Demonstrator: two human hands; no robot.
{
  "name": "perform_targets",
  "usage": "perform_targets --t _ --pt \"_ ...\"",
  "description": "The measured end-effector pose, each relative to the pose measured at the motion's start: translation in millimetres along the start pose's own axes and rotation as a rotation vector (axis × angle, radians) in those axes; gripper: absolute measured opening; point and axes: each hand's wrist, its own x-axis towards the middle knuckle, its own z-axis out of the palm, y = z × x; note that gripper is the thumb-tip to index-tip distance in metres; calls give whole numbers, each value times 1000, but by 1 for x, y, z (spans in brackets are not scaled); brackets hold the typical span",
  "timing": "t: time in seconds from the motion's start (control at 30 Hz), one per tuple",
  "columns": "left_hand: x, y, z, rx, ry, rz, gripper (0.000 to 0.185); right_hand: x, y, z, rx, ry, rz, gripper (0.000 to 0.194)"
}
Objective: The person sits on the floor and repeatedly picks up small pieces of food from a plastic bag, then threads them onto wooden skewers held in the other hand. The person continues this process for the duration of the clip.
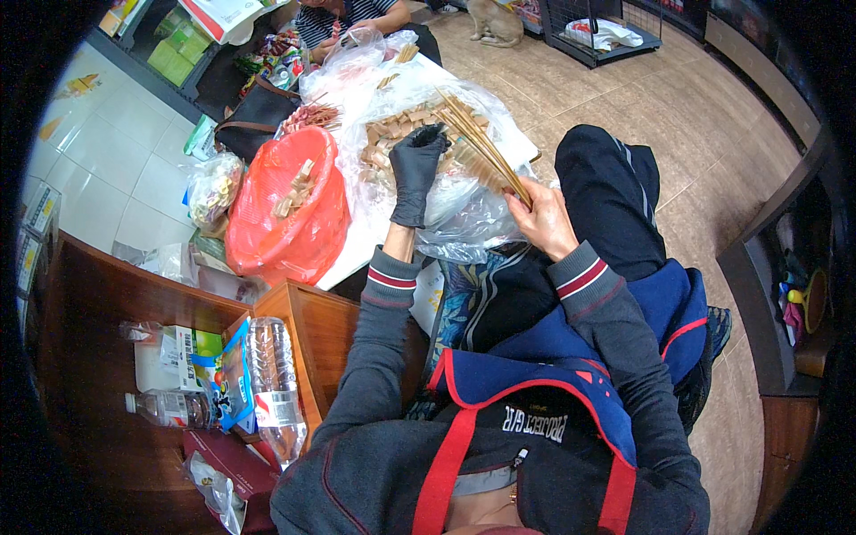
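My left hand, in a black glove, is over a pile of tan, flat food pieces on clear plastic. Its fingers are bent in beside the pile, and whether they pinch a piece is hidden. In my bare right hand is a bundle of thin bamboo skewers, gripped near the lower ends. The skewers slant up and left across the right part of the pile, their far ends beyond my gloved fingers. Left of the pile stands a basin lined with a red plastic bag, with several tan pieces on skewers inside.
Skewered reddish pieces lie behind the red bag on the white table. Across the table sits another person, hands at work. A wooden cabinet with plastic bottles is at my left. A dog sits on the tiled floor.
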Motion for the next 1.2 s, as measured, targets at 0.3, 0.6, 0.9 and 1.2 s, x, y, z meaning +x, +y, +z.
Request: perform_targets --t 0.3,0.6,0.9,1.2 --pt "-7 12 -4 164 17 -27 18 -6 10 14 -56 72 -122 9" --pt "-11 27 -10 168 -50 -29 20 -5 7 16 153 40 125 15" --pt "-1 12 -17 131 -67 -53 19 4 17 6 296 80 276 14" --pt "-4 -9 -8 774 -174 58 23 5 17 3 219 81 222 15"
